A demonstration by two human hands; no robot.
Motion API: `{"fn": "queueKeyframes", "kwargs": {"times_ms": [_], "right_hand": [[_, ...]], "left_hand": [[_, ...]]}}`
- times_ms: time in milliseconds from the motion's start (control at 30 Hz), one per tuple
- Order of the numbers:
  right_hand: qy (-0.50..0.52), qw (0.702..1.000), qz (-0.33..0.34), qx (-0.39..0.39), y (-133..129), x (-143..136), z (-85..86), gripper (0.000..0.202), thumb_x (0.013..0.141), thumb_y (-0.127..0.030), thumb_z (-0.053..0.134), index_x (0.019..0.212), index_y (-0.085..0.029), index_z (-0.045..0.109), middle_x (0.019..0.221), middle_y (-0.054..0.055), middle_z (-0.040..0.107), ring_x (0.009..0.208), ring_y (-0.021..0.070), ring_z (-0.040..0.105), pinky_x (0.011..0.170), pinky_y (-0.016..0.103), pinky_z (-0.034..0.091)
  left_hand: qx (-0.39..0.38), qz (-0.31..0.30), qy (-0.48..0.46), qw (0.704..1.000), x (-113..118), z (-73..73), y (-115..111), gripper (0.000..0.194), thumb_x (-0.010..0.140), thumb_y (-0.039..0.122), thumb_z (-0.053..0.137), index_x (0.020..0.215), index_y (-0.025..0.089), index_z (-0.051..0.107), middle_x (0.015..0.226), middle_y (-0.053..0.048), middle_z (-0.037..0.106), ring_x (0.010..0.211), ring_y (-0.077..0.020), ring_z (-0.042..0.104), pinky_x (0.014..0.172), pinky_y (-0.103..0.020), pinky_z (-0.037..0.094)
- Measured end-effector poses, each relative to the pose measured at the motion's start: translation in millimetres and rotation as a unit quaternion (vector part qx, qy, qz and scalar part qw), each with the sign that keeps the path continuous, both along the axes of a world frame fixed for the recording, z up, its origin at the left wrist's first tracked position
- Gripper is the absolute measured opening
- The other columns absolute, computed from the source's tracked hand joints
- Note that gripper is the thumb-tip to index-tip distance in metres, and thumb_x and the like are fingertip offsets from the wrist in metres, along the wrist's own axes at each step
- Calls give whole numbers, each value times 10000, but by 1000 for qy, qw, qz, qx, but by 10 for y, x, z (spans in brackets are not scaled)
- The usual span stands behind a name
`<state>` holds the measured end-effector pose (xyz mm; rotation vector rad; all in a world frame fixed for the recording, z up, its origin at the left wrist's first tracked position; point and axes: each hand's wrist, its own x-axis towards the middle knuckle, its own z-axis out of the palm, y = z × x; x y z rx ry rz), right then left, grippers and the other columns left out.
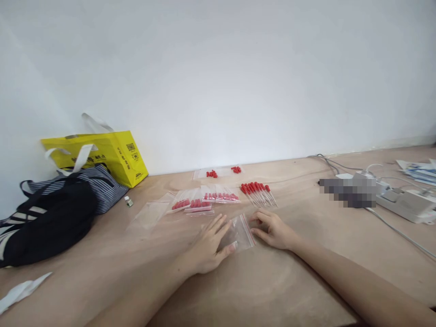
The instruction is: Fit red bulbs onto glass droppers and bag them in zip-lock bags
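A clear zip bag point(240, 234) with a red seal line lies flat on the table. My left hand point(213, 245) rests on its left side, palm down with the fingers spread. Beside the sealing edge is my right hand point(270, 228), its fingers loosely bent and thumb apart, with nothing visible in them. Just beyond it lies a row of glass droppers point(260, 193) with red rubber bulbs. Filled zip bags point(200, 204) holding red bulbs overlap behind my left hand. Further left, bags without visible contents point(148, 218) lie flat.
Loose red bulbs point(211, 174) lie on clear plastic near the wall. At left stand a yellow bag point(132, 159), a dark bag point(57, 218) and a small bottle point(128, 201). A power strip point(408, 204) with cables and papers point(418, 170) occupy the right.
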<state>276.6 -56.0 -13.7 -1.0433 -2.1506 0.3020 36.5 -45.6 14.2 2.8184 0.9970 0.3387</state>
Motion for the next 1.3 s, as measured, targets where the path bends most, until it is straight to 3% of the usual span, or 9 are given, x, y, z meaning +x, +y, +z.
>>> {"fn": "queueKeyframes", "kwargs": {"times_ms": [200,467,600,733,867,1000,1100,1300], "right_hand": [[-44,996,77,7,-13,-1,59,171,806,-155,442,901,-165,584,880,72,555,827,148,521,739,290,439],[-41,982,181,-37,-3,0,98,421,732,-393,568,1076,-150,568,1057,116,568,981,214,514,867,371,394],[-9,979,188,-79,-23,-8,109,467,701,-432,595,1096,-186,555,1159,103,528,1081,221,469,932,380,341],[7,976,173,-129,-30,-14,134,598,688,-441,607,1207,-191,446,1202,100,497,1102,210,451,915,363,350],[-92,972,191,-104,-9,-47,145,566,679,-453,610,1186,-234,488,1252,100,457,1169,240,377,977,411,230],[-142,968,192,-74,14,-78,154,662,683,-467,598,1274,-283,365,1376,94,271,1226,256,287,978,435,188],[-123,974,175,-79,29,-78,156,605,691,-455,598,1244,-297,408,1386,78,242,1218,250,299,965,419,222],[-56,970,204,-118,40,-32,159,342,702,-413,605,1000,-248,636,1236,69,467,1107,216,439,948,370,281]], "left_hand": [[-53,6,38,998,-30,-66,16,592,836,517,352,1330,207,248,1399,-101,217,1282,-237,184,1027,-464,187],[-85,20,42,995,-22,-41,10,631,830,549,328,1339,190,227,1412,-75,187,1292,-221,149,1053,-432,145],[-82,15,33,996,-34,-74,28,633,831,541,334,1339,181,225,1409,-83,198,1289,-227,160,1050,-443,151],[-75,12,28,997,-36,-97,35,629,834,535,332,1342,186,211,1409,-84,201,1287,-223,170,1048,-443,159],[-75,19,29,997,-24,-89,24,615,848,518,313,1339,161,219,1408,-92,205,1288,-210,171,1051,-425,165],[-76,23,20,997,-57,-47,48,588,866,469,311,1350,167,172,1408,-78,210,1285,-198,186,1049,-416,184],[-78,26,25,996,-114,-11,82,534,889,414,274,1354,184,149,1390,-66,266,1267,-181,239,1045,-407,201],[-40,5,27,999,-136,-51,111,562,858,477,338,1345,248,178,1379,-49,295,1262,-216,251,1031,-475,185]]}}
